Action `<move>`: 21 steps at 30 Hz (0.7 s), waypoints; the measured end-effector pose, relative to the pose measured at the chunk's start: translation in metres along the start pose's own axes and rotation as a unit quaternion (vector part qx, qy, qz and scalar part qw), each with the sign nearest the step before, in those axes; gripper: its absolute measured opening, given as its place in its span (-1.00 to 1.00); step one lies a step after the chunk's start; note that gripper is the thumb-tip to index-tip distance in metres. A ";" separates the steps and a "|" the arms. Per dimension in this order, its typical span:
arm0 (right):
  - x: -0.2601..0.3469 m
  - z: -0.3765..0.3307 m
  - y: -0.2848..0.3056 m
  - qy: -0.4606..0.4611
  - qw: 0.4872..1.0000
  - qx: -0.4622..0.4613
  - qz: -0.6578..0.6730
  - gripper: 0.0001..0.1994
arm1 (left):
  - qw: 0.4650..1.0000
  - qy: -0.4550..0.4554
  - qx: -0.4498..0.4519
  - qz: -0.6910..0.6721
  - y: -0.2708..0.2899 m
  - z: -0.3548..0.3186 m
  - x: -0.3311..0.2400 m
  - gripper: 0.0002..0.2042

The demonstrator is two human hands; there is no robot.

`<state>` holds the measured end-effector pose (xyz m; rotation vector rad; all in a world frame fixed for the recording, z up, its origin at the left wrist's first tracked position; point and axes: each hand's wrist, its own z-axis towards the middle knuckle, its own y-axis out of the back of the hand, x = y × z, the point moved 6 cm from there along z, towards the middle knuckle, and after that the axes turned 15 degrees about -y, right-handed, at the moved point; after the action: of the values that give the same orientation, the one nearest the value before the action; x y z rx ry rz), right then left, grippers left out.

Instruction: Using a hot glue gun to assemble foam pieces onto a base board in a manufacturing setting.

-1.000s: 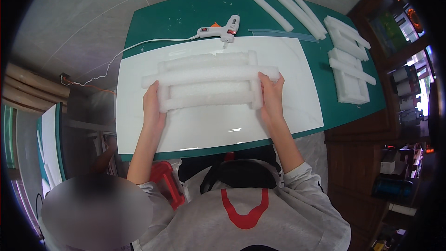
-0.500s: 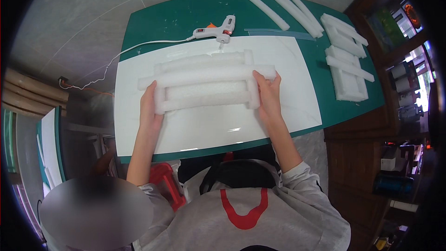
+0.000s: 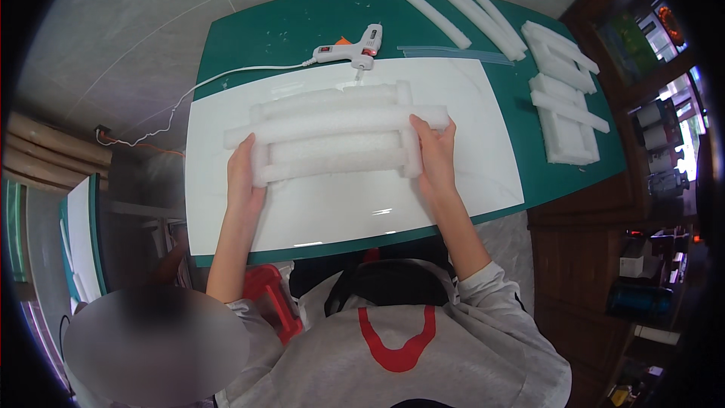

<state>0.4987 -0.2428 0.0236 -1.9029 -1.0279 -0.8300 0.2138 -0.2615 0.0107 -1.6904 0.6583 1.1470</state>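
Note:
A white foam frame (image 3: 336,160) built of strips lies over the white board, a longer foam bar (image 3: 332,124) running across its middle and jutting past both ends. My left hand (image 3: 243,170) grips the frame's left end, its thumb up by the bar. At the opposite end my right hand (image 3: 436,153) is closed on the frame, thumb and forefinger touching the bar near its right tip. The undersides of both grips are hidden.
A white glue gun (image 3: 351,51) rests beyond the frame, its cord (image 3: 226,73) trailing left. Loose foam strips (image 3: 427,11) and clear sticks (image 3: 453,54) lie at the far right. Two foam assemblies (image 3: 565,122) sit near the right edge of the green table (image 3: 264,26). The white board (image 3: 340,211) covers its middle.

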 end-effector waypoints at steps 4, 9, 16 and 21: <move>-0.001 0.000 0.000 -0.002 1.000 -0.010 -0.001 -0.38 | 1.000 -0.004 -0.002 0.006 0.000 0.000 0.000 -0.66; 0.001 -0.001 0.000 -0.007 1.000 -0.014 -0.002 -0.39 | 1.000 0.000 -0.011 0.014 -0.001 -0.001 -0.001 -0.65; -0.001 0.004 0.002 -0.005 1.000 0.009 0.008 -0.42 | 1.000 0.003 -0.001 0.004 0.000 -0.001 -0.001 -0.65; -0.004 0.006 0.003 -0.002 1.000 0.021 0.016 -0.45 | 1.000 0.016 0.006 -0.002 -0.001 -0.003 -0.006 -0.64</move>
<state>0.5007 -0.2396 0.0166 -1.8809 -1.0075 -0.7814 0.2134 -0.2639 0.0164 -1.7034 0.6808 1.1129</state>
